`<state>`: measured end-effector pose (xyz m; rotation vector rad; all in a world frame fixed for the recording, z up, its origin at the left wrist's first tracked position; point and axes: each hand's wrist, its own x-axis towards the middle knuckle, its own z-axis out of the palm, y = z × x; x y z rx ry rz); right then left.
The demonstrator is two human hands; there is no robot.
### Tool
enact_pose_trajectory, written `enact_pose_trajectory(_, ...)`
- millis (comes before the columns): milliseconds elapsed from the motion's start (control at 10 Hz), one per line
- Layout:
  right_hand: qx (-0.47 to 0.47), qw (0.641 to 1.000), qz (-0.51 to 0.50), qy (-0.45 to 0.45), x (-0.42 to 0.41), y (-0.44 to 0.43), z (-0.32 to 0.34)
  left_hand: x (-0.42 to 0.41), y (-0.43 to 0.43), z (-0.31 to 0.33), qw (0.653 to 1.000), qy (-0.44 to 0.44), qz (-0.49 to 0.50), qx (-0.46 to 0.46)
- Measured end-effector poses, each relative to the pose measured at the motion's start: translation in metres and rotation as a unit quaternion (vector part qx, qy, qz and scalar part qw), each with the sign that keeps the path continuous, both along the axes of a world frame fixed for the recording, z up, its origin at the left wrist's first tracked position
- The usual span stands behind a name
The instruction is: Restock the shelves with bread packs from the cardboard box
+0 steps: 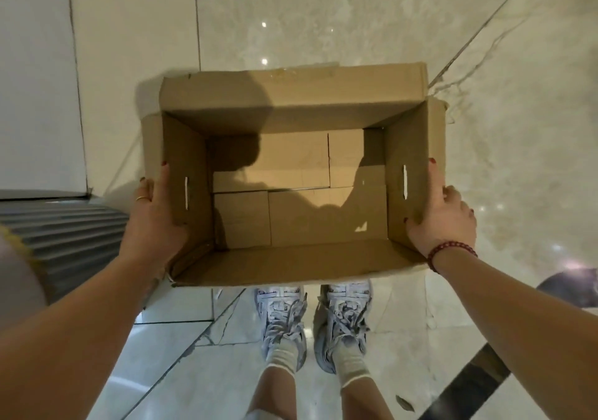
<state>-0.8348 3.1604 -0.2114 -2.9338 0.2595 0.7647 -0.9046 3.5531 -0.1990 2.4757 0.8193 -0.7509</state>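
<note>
Person holds the cardboard box point(291, 128) with both hands, out in front at about waist level, above the pale marble floor point(323, 25) and over their grey laced sneakers point(281, 319). Box is open-topped, flaps standing up, and empty — only the bottom flaps show inside, no bread packs visible. Left hand point(152, 219) is clamped on the left wall, thumb hooked over the rim onto the inner face, fingers on the outside; thin ring on one finger. Right hand point(443, 222) grips the right wall the same way — thumb inside, fingers wrapped round the outside; red bead bracelet point(449, 251) on that wrist. Each side wall has a narrow handle slit near the hand, neither is used. Box sits roughly level, slightly rotated. A grey ribbed surface point(64, 225) is at the left edge beside the left forearm; can't tell what it is. No shelves in frame
</note>
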Motion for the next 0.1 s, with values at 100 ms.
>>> enact_pose_trajectory(100, -0.009, 0.998, 0.053, 0.042, 0.0064, 0.0133, 0.042, 0.0155, -0.0157, 0.0357, 0.998, -0.017, -0.064, 0.011)
